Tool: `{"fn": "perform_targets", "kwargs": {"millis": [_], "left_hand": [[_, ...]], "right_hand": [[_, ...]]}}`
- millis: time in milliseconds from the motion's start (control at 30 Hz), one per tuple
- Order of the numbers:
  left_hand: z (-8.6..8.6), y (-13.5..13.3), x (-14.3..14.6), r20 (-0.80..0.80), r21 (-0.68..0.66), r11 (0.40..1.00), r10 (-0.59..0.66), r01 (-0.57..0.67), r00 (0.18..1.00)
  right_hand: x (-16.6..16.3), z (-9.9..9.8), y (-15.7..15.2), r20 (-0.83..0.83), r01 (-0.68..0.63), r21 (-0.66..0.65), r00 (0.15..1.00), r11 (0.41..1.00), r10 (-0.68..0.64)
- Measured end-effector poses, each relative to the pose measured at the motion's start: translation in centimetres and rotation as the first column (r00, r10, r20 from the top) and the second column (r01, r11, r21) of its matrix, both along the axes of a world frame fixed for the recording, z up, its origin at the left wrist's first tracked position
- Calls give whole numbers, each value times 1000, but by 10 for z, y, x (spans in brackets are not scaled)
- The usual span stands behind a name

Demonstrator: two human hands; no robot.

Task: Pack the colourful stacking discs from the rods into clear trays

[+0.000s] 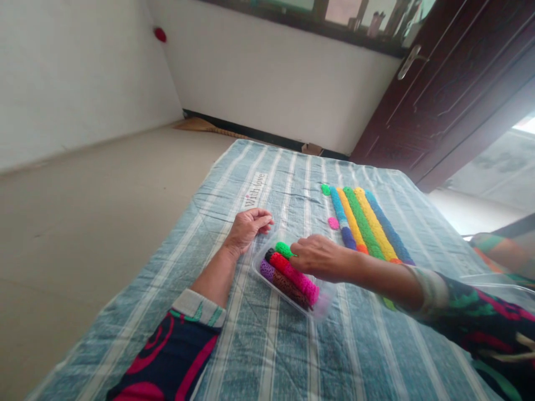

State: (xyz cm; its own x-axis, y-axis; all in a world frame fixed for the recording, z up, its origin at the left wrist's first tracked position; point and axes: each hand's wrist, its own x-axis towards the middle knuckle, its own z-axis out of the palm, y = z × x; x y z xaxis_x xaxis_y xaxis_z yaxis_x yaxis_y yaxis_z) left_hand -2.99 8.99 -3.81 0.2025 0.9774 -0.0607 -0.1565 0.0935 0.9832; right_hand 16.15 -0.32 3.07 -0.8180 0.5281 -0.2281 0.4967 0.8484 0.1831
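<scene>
A clear plastic tray (pixel 324 307) lies on a striped blue cloth (pixel 292 345) and holds several knobbly coloured sticks: green (pixel 284 249), red-pink (pixel 295 274), purple and brown. My right hand (pixel 317 257) reaches over the tray with its fingers closed on the green stick's end. My left hand (pixel 247 227) rests on the cloth just left of the tray, fingers loosely curled, holding nothing. To the right, a row of long blue, yellow and green sticks (pixel 365 225) lies side by side on the cloth.
A small pink piece (pixel 333 223) and a small green piece (pixel 325 189) lie beside the row. The cloth's left edge borders bare beige floor (pixel 83 211). A dark wooden door (pixel 451 83) stands at the back right, a white wall behind.
</scene>
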Motion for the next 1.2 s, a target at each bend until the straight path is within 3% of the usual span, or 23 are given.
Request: {"fn": "perform_targets", "kwargs": {"millis": [633,733,833,1033,1200], "left_hand": [[4,-3,1,3,-12,1000,10,-10,1000],[2,-2,1,-1,-8,1000,6,-6,1000],[1,-1,1,-5,-14,1000,4,-4,1000],[2,1,0,-27,-12,1000,0,-1,1000],[4,2,-2,-31,-24,1000,18,-19,999]], "right_hand": [[12,-8,3,-140,-5,-20,990,1000,2],[22,-3,5,-269,52,-81,960,995,-72],[37,5,12,-434,180,-107,876,978,-209],[78,4,49,-593,439,-111,691,892,-413],[116,-4,91,-584,699,-71,550,712,-598]]}}
